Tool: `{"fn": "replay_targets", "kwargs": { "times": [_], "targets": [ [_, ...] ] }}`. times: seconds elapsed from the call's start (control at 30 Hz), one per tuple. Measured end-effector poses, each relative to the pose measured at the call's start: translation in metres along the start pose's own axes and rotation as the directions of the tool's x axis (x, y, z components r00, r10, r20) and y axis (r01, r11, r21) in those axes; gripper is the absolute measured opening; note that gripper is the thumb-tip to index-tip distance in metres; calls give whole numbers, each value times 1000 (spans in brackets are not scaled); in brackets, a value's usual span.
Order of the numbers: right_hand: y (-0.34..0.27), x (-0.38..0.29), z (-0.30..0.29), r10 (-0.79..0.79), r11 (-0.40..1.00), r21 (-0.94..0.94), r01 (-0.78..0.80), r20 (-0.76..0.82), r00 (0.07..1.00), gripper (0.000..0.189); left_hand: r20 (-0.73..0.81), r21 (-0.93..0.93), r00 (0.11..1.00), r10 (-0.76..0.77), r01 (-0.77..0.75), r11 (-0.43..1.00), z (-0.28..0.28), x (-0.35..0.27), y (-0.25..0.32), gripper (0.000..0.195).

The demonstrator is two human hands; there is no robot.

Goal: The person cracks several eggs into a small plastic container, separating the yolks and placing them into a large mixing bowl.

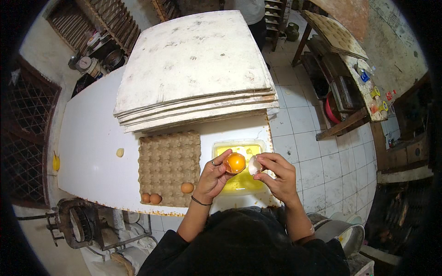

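My left hand (pixel 214 176) holds a half eggshell (pixel 226 167) with a whole orange yolk (pixel 237 162) in it. In my right hand (pixel 279 174) is the other half of the shell (pixel 255 166), its white inside turned towards the left hand. Both hands are above a clear plastic tub (pixel 221 142) that contains yellowish liquid egg white (pixel 241 184). Left of the tub lies a cardboard egg tray (pixel 169 162). Three brown eggs sit in its near part: one egg (pixel 187 188) near the right side and two eggs (pixel 151 198) at the near left corner.
A stack of white-dusted boards (pixel 197 62) rests on the white table (pixel 86 138) behind the tray. A small pale lump (pixel 119 152) lies left of it. On the right, bottles (pixel 366 75) stand on a wooden bench (pixel 348 62). Another person (pixel 247 10) stands beyond the boards.
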State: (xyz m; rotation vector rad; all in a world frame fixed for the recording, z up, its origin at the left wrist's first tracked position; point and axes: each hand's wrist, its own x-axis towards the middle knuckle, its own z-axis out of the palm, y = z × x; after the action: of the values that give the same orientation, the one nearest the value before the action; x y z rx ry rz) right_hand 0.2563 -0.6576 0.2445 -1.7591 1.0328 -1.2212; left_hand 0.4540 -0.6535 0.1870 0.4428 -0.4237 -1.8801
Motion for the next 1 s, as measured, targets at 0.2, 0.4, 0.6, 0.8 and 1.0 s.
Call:
{"fn": "replay_targets", "kwargs": {
  "times": [0.2,0.4,0.6,0.8,1.0],
  "targets": [
    [-5,0,-3,33,999,20,-33,-5,999,40,1,13,1000,-12,12,1000,2,-2,2,54],
    [-5,0,-3,-6,999,-39,6,-1,1000,39,-22,47,1000,3,-2,999,3,-4,2,53],
    [-7,-3,-3,0,999,-50,0,0,1000,38,-36,62,999,17,-14,998,3,-6,2,53],
    [-10,-2,-5,-36,997,-70,36,5,999,39,-38,127,999,14,-9,992,7,-9,5,51],
    [-11,-3,-4,-31,996,-88,31,4,1000,38,-42,178,998,36,-28,984,13,-11,8,50]
  ]
}}
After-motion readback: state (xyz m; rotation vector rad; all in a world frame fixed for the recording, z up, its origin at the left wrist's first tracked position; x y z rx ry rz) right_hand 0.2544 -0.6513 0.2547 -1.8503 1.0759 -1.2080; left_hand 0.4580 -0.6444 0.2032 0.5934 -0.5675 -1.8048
